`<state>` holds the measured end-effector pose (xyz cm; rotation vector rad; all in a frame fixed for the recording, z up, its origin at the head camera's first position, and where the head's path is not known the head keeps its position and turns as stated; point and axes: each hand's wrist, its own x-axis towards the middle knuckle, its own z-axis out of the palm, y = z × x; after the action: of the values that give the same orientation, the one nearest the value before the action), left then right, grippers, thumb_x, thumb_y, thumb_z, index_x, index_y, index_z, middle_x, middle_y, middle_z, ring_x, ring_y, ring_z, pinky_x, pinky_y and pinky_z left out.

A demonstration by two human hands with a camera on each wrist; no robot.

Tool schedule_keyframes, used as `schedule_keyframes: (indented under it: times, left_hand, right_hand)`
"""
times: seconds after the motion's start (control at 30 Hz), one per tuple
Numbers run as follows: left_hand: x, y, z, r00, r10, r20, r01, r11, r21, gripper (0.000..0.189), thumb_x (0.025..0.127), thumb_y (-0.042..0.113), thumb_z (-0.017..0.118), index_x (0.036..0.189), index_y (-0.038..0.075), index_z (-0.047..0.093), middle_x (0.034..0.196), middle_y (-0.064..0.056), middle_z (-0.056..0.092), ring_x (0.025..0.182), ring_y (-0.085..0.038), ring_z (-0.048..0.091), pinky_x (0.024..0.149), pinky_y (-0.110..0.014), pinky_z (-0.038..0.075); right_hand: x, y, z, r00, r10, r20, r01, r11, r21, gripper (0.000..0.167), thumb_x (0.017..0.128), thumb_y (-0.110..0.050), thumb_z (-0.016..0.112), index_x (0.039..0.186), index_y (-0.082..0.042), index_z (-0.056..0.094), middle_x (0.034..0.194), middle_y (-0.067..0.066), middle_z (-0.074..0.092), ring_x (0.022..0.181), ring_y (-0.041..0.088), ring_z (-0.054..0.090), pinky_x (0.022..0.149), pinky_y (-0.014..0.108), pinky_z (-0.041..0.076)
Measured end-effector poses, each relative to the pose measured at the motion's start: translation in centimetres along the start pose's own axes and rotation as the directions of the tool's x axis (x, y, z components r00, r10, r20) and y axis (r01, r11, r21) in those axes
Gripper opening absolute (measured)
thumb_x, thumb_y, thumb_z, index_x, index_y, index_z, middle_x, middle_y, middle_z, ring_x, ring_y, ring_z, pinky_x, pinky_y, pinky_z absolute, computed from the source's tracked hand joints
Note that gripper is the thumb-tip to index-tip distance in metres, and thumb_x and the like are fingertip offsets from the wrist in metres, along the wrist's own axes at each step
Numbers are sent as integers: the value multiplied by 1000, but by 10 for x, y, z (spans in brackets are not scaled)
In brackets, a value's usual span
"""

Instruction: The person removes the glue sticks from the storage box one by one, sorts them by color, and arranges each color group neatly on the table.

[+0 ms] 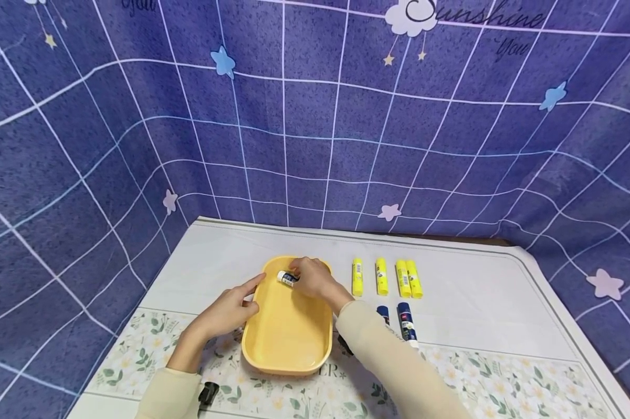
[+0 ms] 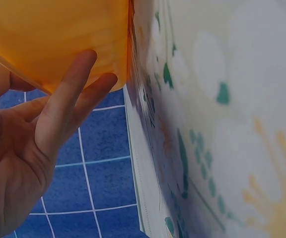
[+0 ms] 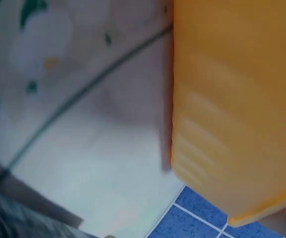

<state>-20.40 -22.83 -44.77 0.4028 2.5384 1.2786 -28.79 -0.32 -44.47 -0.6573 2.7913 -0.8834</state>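
Note:
A yellow plastic bin (image 1: 287,343) sits on the table. My left hand (image 1: 226,311) holds its left rim, thumb on the inner side and fingers against the outer wall; in the left wrist view, that hand (image 2: 38,124) has its fingers spread along the yellow wall. Inside the bin's far end, my right hand (image 1: 315,279) grips a glue stick (image 1: 286,279) with a white end and a dark blue label. The stick lies tilted, its white end pointing left, and the fingers cover its other end. The right wrist view shows mostly the bin's outer wall (image 3: 232,109).
Several yellow glue sticks (image 1: 357,277) lie in a row right of the bin. Nearer, a dark blue glue stick (image 1: 406,323) lies beside another blue one (image 1: 383,313), partly behind my right sleeve. A floral cloth strip (image 1: 477,378) crosses the table; a blue grid curtain (image 1: 315,151) hangs behind.

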Motion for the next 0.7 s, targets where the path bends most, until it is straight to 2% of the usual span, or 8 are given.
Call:
schedule_keyframes:
  times: [0.17, 0.37, 0.7]
  left_hand:
    - [0, -1, 1, 1000, -9, -5, 9, 1000, 0, 71, 100, 5, 49, 166, 9, 22, 153, -32, 47, 50, -14, 50, 53, -35, 55]
    - [0, 2, 1, 1000, -2, -1, 2, 1000, 11, 71, 100, 5, 48, 166, 9, 22, 153, -34, 47, 49, -11, 47, 52, -33, 54]
    - [-1, 2, 1, 1000, 1, 8, -1, 1000, 8, 71, 100, 5, 48, 166, 7, 21, 148, -34, 52, 48, -10, 45, 51, -30, 52]
  right_hand:
    - [-2, -2, 6, 1000, -1, 1, 1, 1000, 12, 45, 85, 0, 75, 130, -2, 69, 110, 12, 77, 99, 22, 70, 86, 32, 57]
    - [-2, -1, 10, 1000, 10, -22, -9, 999, 32, 40, 84, -1, 76, 124, -4, 74, 98, 9, 78, 84, 14, 64, 75, 24, 54]
    - [-2, -1, 16, 999, 19, -36, -16, 997, 75, 35, 82, 1, 75, 116, -7, 78, 88, 6, 76, 75, 12, 60, 67, 21, 48]
